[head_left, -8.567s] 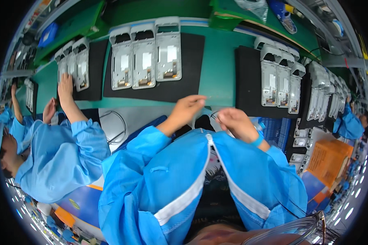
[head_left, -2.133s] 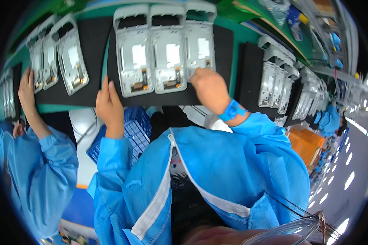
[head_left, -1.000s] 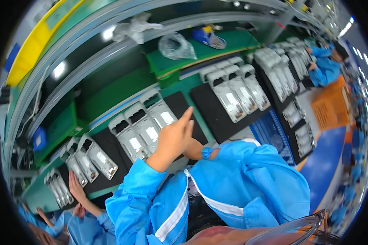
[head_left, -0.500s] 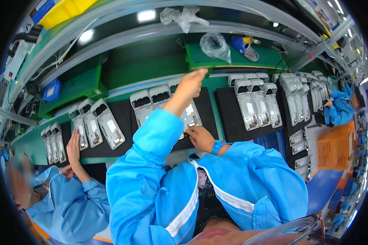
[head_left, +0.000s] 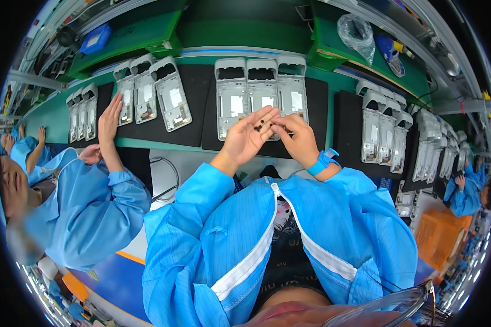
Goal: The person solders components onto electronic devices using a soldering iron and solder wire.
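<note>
My left hand (head_left: 240,140) is palm up with its fingers stretched out, and several small black parts (head_left: 259,127) lie on the fingers. Against those fingertips, my right hand (head_left: 300,140) has thumb and forefinger pinched together; whatever is between them is hidden. Both hands are above the near edge of a black mat (head_left: 318,114). Just beyond them, three grey device housings stand side by side: a left one (head_left: 232,90), a middle one (head_left: 262,82) and a right one (head_left: 292,90). My hands cover the lower part of the middle housing.
At left, a co-worker's raised hand (head_left: 110,117) is beside more grey housings (head_left: 144,92). Other housings (head_left: 372,128) stand on a mat to the right. Green shelves (head_left: 333,46) rise behind the bench, with a clear plastic bag (head_left: 356,35) on one.
My left hand has come back from above the housings, turning from closed to palm up. My right hand has left the right housing's lower edge and joined it. The view has shifted.
</note>
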The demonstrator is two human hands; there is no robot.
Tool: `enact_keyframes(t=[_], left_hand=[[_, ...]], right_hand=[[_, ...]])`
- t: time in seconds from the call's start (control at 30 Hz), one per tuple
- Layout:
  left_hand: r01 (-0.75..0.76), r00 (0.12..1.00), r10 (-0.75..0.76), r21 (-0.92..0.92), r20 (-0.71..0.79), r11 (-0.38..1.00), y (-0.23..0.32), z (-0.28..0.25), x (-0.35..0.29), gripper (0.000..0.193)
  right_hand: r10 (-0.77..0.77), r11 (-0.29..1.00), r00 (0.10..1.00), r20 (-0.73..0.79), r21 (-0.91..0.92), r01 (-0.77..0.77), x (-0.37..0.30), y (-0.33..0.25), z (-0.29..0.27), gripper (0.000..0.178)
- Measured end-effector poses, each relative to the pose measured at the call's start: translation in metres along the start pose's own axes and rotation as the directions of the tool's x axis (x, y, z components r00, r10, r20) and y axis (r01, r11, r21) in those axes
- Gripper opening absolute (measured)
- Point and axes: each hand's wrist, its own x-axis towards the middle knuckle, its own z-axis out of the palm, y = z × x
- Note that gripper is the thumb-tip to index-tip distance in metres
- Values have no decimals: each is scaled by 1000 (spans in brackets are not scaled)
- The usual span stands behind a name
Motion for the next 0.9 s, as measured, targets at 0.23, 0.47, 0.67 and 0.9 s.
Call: enact_keyframes(t=[0.23, 0.47, 0.67, 0.9], left_hand=[[-32, 998, 34, 32, -60, 999, -4, -7, -24, 43], [-100, 964, 152, 235, -218, 967, -8, -35, -57, 37], [-98, 753, 399, 510, -524, 855, 18, -89, -107, 24], [41, 464, 723, 827, -512, 560, 10, -113, -101, 26]], right_hand=[[-134, 989, 982, 131, -41, 140, -7, -4, 12, 11], [154, 976, 978, 144, 132, -173, -14, 22, 3, 11], [271, 955, 948, 166, 75, -286, -18, 45, 22, 9], [-82, 955, 990, 111, -275, 110, -16, 56, 64, 5]])
